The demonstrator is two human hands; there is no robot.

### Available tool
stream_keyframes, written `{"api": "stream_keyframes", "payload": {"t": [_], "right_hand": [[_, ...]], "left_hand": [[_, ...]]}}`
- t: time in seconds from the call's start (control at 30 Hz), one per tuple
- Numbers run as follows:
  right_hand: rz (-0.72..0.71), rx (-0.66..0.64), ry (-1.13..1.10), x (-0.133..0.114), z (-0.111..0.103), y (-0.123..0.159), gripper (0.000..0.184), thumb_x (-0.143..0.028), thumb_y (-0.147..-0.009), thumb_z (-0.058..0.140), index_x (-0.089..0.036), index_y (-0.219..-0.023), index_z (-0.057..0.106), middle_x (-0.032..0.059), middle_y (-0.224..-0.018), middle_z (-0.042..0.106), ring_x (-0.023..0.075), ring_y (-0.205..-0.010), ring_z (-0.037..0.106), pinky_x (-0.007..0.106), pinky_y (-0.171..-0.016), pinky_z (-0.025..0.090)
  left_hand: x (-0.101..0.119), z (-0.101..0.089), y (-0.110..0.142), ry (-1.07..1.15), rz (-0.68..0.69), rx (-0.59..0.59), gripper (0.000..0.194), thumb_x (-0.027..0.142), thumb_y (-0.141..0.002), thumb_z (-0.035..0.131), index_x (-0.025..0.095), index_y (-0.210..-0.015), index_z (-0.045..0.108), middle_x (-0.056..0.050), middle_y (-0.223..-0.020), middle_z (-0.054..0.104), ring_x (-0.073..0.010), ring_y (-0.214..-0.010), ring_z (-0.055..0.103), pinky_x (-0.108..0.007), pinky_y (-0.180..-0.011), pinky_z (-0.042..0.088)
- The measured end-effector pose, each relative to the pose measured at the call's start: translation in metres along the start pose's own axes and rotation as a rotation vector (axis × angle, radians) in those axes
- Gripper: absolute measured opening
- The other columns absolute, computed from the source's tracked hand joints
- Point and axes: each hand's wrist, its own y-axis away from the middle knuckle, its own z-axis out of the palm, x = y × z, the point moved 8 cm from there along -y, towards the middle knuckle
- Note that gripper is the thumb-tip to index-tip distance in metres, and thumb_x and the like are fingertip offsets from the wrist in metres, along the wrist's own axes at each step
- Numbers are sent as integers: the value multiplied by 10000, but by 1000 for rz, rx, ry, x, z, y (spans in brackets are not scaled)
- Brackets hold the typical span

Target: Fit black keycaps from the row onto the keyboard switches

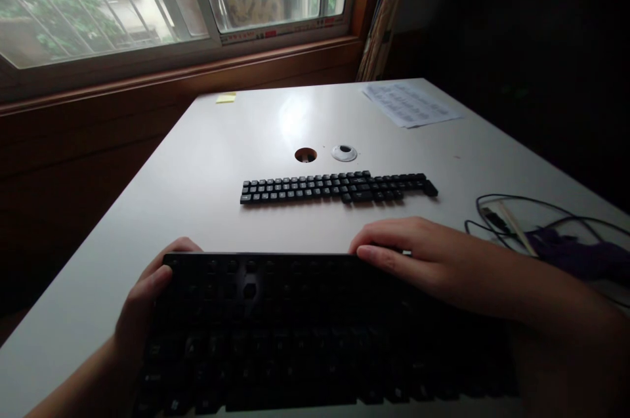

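Note:
A black keyboard (275,313) fills the lower middle of the view, tilted up toward me, with its upper rows showing bare key sockets and its lower rows still carrying keycaps. My left hand (147,293) grips its far left corner, thumb on the top face. My right hand (408,250) is closed over the far edge, right of the middle, with thumb and fingers pinching it. Beyond the keyboard, several loose black keycaps (305,187) lie in neat rows on the white table (221,142). Deep shadow hides the keyboard's right part.
Behind the keycaps are a round cable hole (306,155) and a white round cover (344,153). Printed sheets (411,103) lie at the back right, a yellow sticky note (226,98) at the back left. Black cables (492,214) and a purple cloth (571,250) sit at right.

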Motion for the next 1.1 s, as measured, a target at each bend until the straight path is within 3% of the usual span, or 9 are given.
{"api": "stream_keyframes", "payload": {"t": [0.47, 0.77, 0.93, 1.1], "right_hand": [[-2, 8, 21, 2, 1, 0, 338, -486, -1003, 493, -252, -1007, 736, 37, -1011, 760, 229, -925, 670, 336, -839, 509], [2, 27, 53, 7, -1, 1, 345, -489, -995, 506, -264, -1116, 738, 42, -1132, 754, 236, -1024, 683, 359, -907, 525], [5, 41, 76, 11, -2, 3, 364, -488, -999, 504, -254, -1161, 731, 64, -1173, 747, 248, -1063, 679, 394, -947, 530], [5, 143, 179, 18, -8, 4, 349, -450, -1010, 498, -240, -1169, 725, 81, -1189, 740, 249, -1079, 681, 407, -965, 528]], "left_hand": [[8, 4, -1, -89, 66, 61, 327, 525, -807, 662, 201, -802, 614, 10, -644, 528, -141, -559, 446, -230, -509, 404], [14, 14, -1, -221, -16, 51, 323, 492, -853, 638, 186, -956, 655, -13, -763, 639, -190, -686, 586, -253, -601, 469], [28, 10, 0, -361, 54, 139, 377, 503, -851, 650, 191, -1061, 676, -36, -865, 704, -223, -765, 622, -254, -630, 474], [38, -1, 0, -422, 111, 174, 379, 508, -793, 711, 195, -1006, 711, -33, -853, 709, -228, -744, 621, -249, -599, 463]]}}
